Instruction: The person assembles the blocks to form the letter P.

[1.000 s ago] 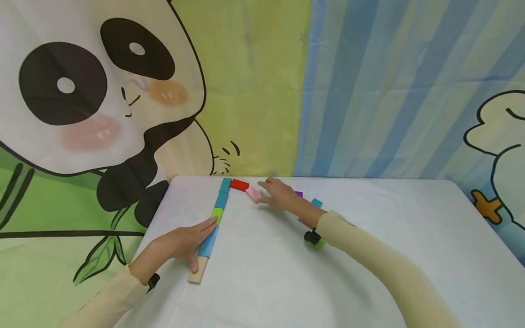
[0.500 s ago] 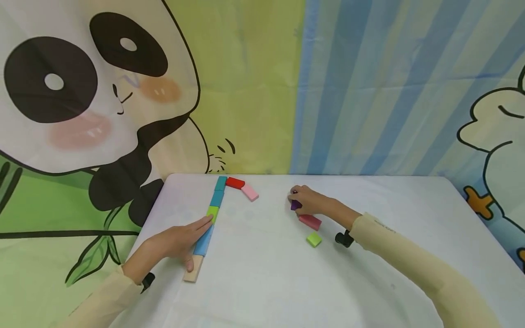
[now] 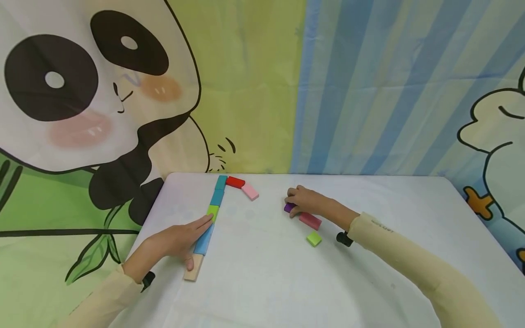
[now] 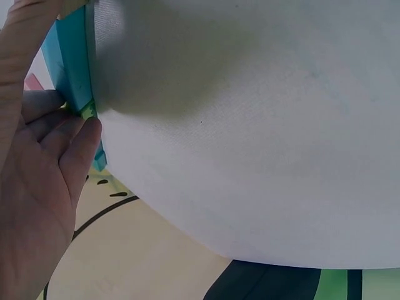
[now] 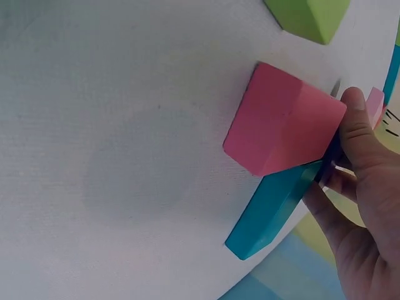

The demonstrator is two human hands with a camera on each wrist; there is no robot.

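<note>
My left hand point(image 3: 176, 243) rests along a line of blocks, fingertips on the lime green block point(image 3: 213, 211) and thumb at the plain wooden block point(image 3: 193, 268). Between them lies a blue block point(image 3: 203, 242). Two teal blocks point(image 3: 217, 197) continue the line toward the back, then a red block point(image 3: 235, 182) and a light pink block point(image 3: 250, 191) angle off to the right. My right hand point(image 3: 306, 200) pinches a purple block point(image 3: 289, 207), partly covered by the fingers. Beside that hand lie a rose-pink block point(image 3: 310, 221) and a teal block point(image 5: 272, 209), which the hand hides in the head view.
A small green block point(image 3: 314, 238) lies in front of the rose-pink one. The white tabletop point(image 3: 254, 278) ends at a printed cloth backdrop point(image 3: 254, 91) behind. Black wrist cameras point(image 3: 344, 238) sit at the sleeve cuffs.
My right hand has left the light pink block, moved right and taken hold of the purple block, which has shifted slightly left. The left hand keeps its place on the line.
</note>
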